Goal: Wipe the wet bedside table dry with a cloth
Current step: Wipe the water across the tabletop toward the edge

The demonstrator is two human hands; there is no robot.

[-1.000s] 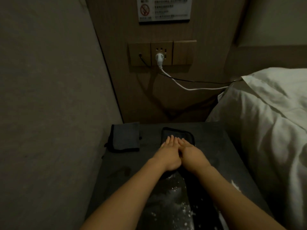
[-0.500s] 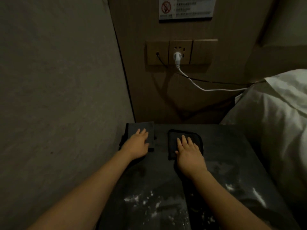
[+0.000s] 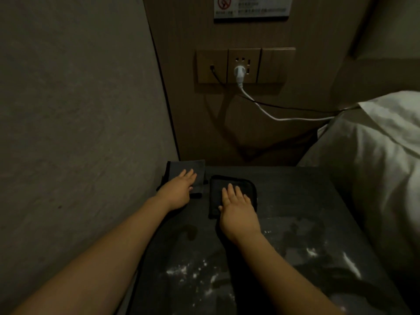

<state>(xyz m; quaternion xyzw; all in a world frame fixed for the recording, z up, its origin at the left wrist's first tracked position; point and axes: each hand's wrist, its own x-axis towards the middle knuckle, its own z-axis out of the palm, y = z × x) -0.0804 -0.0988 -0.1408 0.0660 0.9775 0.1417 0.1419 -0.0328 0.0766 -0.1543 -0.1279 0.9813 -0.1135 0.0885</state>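
Observation:
The dark bedside table [image 3: 318,196] fills the lower middle, its near part glinting with water drops. Two folded dark cloths lie at its far side. My left hand [image 3: 179,189] rests flat on the grey cloth [image 3: 197,169] in the far left corner, fingers straight. My right hand [image 3: 238,208] lies flat on the black cloth [image 3: 227,183] beside it, fingers straight and spread a little. Neither hand grips anything.
A grey wall [image 3: 79,133] runs along the table's left edge. Behind it stands a wood panel with a socket plate [image 3: 245,64] and a white plug and cable [image 3: 261,108]. White bedding [image 3: 375,167] borders the table on the right.
A second ago both hands pressed together on the black cloth. My left hand has since moved left onto the grey cloth; my right hand stays on the black one.

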